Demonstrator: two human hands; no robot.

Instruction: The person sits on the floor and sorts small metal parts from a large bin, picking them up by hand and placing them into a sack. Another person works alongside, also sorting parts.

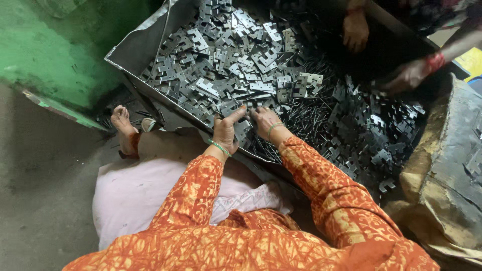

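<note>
Orange patterned sleeves point(211, 221) nearest, filling the lower edge, over a pale pink cushion point(120, 200) on the grey floor point(40, 200). Beyond the cushion, a bare foot point(123, 125) resting just beside the tray's near corner.

Further out, both hands side by side at the near rim of a big metal tray point(135, 47). Left hand point(226, 128), green bangle at the wrist, fingers loosely spread with the forefinger stretched forward, lying on the metal plates point(236, 60); nothing clearly gripped. Right hand point(265, 121), also bangled, palm down and fingers curled into the pile, touching plates; whether any piece is pinched beneath cannot be told.

Plates heaped across the whole tray: flat, grey, notched stampings, brighter at the left and middle, darker toward the right, mixed with thin dark strips.

To the right, a worn brown sack point(442, 165) leaning against the tray, a few plates lying on it.

Farthest off, at the tray's far side, another person's hands point(401, 75), one wrist with a red bangle, down among the plates. Green painted wall point(60, 50) at the upper left.
</note>
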